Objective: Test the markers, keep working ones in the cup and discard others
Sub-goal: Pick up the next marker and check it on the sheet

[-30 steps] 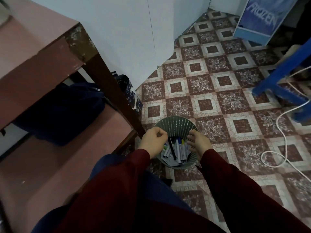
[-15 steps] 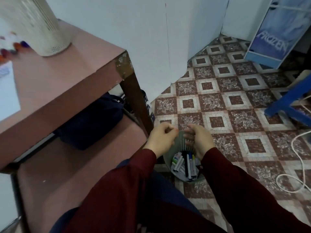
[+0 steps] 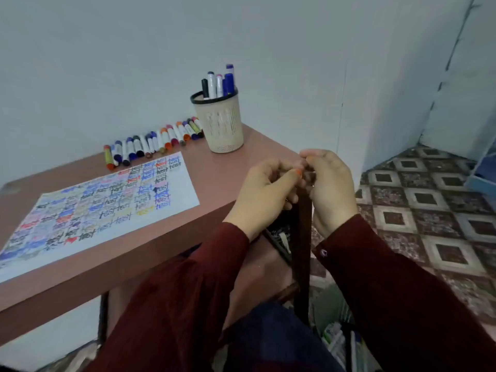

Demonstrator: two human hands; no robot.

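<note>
My left hand and my right hand meet at the table's right corner, fingers curled and fingertips touching. Nothing sticks out of either hand. A small orange spot sits at my left thumb's tip. A beige mesh cup stands at the back of the table with several markers upright in it. Left of the cup, a row of capped markers lies along the wall. A paper sheet full of coloured "test" scribbles lies in front. The bin of discarded markers shows at the bottom, between my arms.
The table's dark leg runs down between my hands. The wall stands right behind the cup and markers. A patterned tile floor spreads to the right, with a blue box at the right edge.
My hands have risen from the bin on the floor to the table corner. My view has swung up from the floor to the tabletop, cup and paper.
</note>
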